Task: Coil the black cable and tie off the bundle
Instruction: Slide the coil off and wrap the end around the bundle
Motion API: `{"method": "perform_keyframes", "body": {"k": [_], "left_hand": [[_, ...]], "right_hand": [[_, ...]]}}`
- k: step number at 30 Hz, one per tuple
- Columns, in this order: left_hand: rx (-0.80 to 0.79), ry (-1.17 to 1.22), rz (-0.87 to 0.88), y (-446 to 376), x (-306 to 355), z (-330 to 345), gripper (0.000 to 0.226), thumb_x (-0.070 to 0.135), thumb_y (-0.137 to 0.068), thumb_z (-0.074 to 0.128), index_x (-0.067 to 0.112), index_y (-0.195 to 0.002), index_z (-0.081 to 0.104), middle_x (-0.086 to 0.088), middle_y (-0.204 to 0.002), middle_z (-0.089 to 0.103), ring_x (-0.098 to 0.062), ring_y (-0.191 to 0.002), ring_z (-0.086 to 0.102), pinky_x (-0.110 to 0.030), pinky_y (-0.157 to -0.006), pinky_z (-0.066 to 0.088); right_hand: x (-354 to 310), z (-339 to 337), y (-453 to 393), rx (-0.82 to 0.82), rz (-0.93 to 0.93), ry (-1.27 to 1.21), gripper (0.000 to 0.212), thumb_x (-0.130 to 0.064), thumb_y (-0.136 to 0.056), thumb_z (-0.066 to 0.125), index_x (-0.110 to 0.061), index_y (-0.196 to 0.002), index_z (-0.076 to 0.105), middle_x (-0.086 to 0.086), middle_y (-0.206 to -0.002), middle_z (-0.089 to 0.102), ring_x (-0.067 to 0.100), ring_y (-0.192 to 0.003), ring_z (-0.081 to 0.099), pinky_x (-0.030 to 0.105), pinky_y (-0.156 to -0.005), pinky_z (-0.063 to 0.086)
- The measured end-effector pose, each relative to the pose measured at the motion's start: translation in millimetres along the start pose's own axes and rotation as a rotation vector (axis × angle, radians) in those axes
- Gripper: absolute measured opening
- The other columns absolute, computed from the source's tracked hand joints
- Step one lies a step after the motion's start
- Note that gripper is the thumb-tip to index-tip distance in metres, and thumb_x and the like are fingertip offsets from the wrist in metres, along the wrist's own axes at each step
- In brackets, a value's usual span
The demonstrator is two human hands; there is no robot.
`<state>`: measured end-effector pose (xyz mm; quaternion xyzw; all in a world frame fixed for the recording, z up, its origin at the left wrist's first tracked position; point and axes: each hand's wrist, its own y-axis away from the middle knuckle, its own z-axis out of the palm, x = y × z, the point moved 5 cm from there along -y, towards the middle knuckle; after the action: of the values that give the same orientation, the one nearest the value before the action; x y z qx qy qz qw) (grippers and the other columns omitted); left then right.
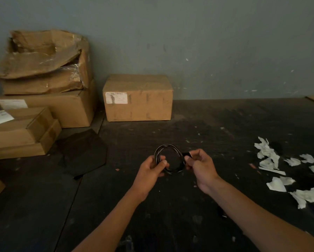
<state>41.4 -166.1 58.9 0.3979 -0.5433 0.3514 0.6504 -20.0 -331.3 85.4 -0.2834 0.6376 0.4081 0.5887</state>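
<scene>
So the thin black cable with pale flecks along it (169,158) is already wound into a small round coil, a few loops stacked together, and it's being held up in the air over the dark, scuffed work surface (216,124), not resting on it. The left hand (150,169) has thumb and fingers pinched shut on the left side of the loop, keeping the turns bundled. The right hand (200,165) is closed on the right side, and there's a short end with a shiny bit sticking out near its fingertips, could be the plug or a tie, too small to tell honestly.

My read: the coiling part looks basically done and we're at the tie-off step. Next move probably needs the left hand to hold the loops tight so they don't spring apart while the right wraps that loose end around the bundle and tucks or cinches it. The risk I'd guess is the loops slipping if either pinch loosens.

Around it: torn white paper scraps (280,170) scattered off to the right, well apart from the hands. A flat black sheet of something (83,153) lies to the left. Further back there's a sealed brown cardboard box with a white label (138,99) against the grey wall, and a messy stack of crushed cardboard boxes (41,79) on the far left
</scene>
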Motion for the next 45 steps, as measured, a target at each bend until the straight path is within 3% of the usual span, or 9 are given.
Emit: {"method": "perform_keyframes", "body": {"k": [4, 7, 13, 19, 24, 31, 35, 38, 45], "left_hand": [[-0.042, 0.403, -0.159, 2, -13, 9, 0.021, 0.016, -0.091, 0.06, 0.008, -0.11, 0.067, -0.011, -0.104, 0.073, -0.025, -0.107, 0.068, -0.044, -0.097, 0.05], [-0.055, 0.5, -0.194, 2, -15, 13, 0.02, 0.014, -0.091, 0.06, 0.006, -0.108, 0.067, -0.009, -0.091, 0.072, -0.024, -0.096, 0.07, -0.04, -0.09, 0.051], [-0.017, 0.172, -0.132, -1, -19, 10, 0.017, 0.018, -0.094, 0.059, 0.012, -0.103, 0.072, -0.004, -0.08, 0.06, -0.017, -0.075, 0.057, -0.043, -0.093, 0.051], [-0.071, -0.055, -0.185, 0, -38, 13, 0.023, 0.022, -0.101, 0.047, 0.01, -0.104, 0.067, 0.0, -0.069, 0.048, -0.011, -0.061, 0.049, -0.044, -0.09, 0.053], [-0.137, -0.066, -0.27, -1, -52, 29, 0.031, 0.018, -0.104, 0.036, 0.014, -0.129, 0.053, -0.001, -0.071, 0.043, -0.013, -0.062, 0.043, -0.037, -0.078, 0.048], [-0.248, -0.338, -0.156, -1, -58, 38, 0.041, 0.017, -0.103, 0.039, 0.016, -0.145, 0.041, -0.003, -0.081, 0.052, -0.012, -0.069, 0.05, -0.042, -0.095, 0.049], [-0.277, -0.357, -0.181, 4, -57, 30, 0.044, 0.018, -0.104, 0.038, 0.032, -0.146, 0.037, -0.005, -0.087, 0.051, -0.013, -0.071, 0.049, -0.037, -0.085, 0.053], [-0.266, -0.318, -0.172, 10, -52, 23, 0.043, 0.015, -0.104, 0.036, 0.045, -0.132, 0.047, -0.005, -0.086, 0.048, -0.013, -0.069, 0.045, -0.032, -0.076, 0.051], [-0.135, -0.362, -0.181, 9, -45, 11, 0.033, 0.014, -0.104, 0.03, 0.022, -0.104, 0.062, -0.004, -0.082, 0.046, -0.014, -0.067, 0.043, -0.032, -0.07, 0.046]], "right_hand": [[13, -6, -4, -0.015, 0.097, -0.083, 0.014, 0.0, -0.093, 0.056, -0.012, -0.097, 0.061, 0.011, -0.097, 0.063, 0.02, -0.083, 0.056, 0.035, -0.078, 0.047], [21, -13, -4, -0.077, 0.173, -0.146, 0.014, 0.001, -0.092, 0.058, -0.01, -0.099, 0.062, 0.013, -0.098, 0.063, 0.022, -0.084, 0.059, 0.035, -0.077, 0.05], [44, -53, 4, -0.239, 0.214, 0.177, 0.028, -0.008, -0.088, 0.067, -0.012, -0.115, 0.06, 0.016, -0.106, 0.067, 0.025, -0.088, 0.068, 0.033, -0.077, 0.057], [77, -132, 5, -0.078, 0.255, 0.612, 0.021, -0.012, -0.091, 0.066, -0.017, -0.109, 0.057, 0.007, -0.096, 0.064, 0.017, -0.08, 0.062, 0.031, -0.071, 0.053], [107, -159, 10, 0.048, 0.277, 0.817, 0.028, -0.028, -0.091, 0.068, -0.019, -0.115, 0.058, 0.001, -0.11, 0.063, 0.014, -0.097, 0.061, 0.033, -0.087, 0.053], [132, -142, 4, 0.067, 0.25, 0.943, 0.034, -0.021, -0.094, 0.062, -0.016, -0.128, 0.056, 0.007, -0.125, 0.062, 0.018, -0.109, 0.061, 0.032, -0.094, 0.052], [139, -133, -2, -0.021, 0.247, 1.058, 0.041, -0.012, -0.093, 0.059, -0.018, -0.133, 0.053, 0.009, -0.133, 0.054, 0.02, -0.114, 0.059, 0.034, -0.098, 0.052], [134, -121, -7, -0.068, 0.23, 1.04, 0.04, -0.012, -0.092, 0.061, -0.019, -0.13, 0.054, 0.008, -0.129, 0.056, 0.019, -0.11, 0.06, 0.034, -0.096, 0.053], [74, -58, -10, -0.169, -0.075, 0.826, 0.037, -0.017, -0.091, 0.066, -0.024, -0.126, 0.058, -0.004, -0.109, 0.065, 0.005, -0.091, 0.062, 0.017, -0.075, 0.049]]}}
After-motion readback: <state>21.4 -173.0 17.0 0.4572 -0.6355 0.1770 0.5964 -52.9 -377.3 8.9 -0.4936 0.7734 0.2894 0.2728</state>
